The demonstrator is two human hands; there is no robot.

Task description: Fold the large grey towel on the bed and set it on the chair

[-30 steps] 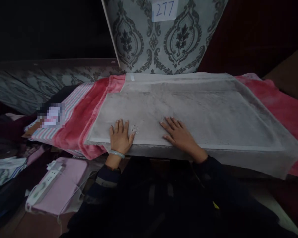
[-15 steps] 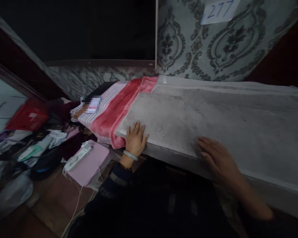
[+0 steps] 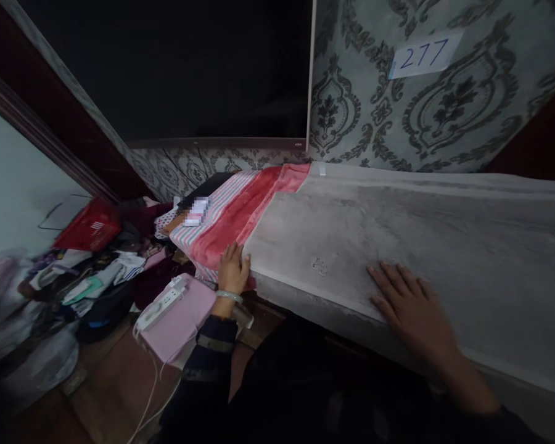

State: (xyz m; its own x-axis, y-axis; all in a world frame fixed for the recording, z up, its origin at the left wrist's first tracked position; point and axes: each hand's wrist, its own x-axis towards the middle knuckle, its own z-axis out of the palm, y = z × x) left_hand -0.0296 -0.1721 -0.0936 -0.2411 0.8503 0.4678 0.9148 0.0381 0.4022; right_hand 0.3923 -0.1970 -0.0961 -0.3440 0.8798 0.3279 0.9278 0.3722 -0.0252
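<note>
A large grey towel (image 3: 398,228) lies spread flat over a raised surface, folded so an upper layer rests on a wider lower one. My right hand (image 3: 409,305) presses flat on its near edge, fingers spread, holding nothing. My left hand (image 3: 232,270), with a pale bangle on the wrist, rests at the towel's left corner, where the grey cloth meets a pink-red blanket (image 3: 234,219). Its fingers curl at that corner; whether they pinch the cloth I cannot tell.
A striped cloth (image 3: 213,203) lies left of the blanket. Below it sits a pink box (image 3: 180,317) with a white power strip (image 3: 160,302) and trailing cord. A cluttered pile with a red basket (image 3: 90,225) fills the left floor. Patterned wallpaper with a "277" label (image 3: 423,54) stands behind.
The view has swung left. My left hand slid left off the towel's top to its left corner by the pink blanket. My right hand stays flat on the near edge.
</note>
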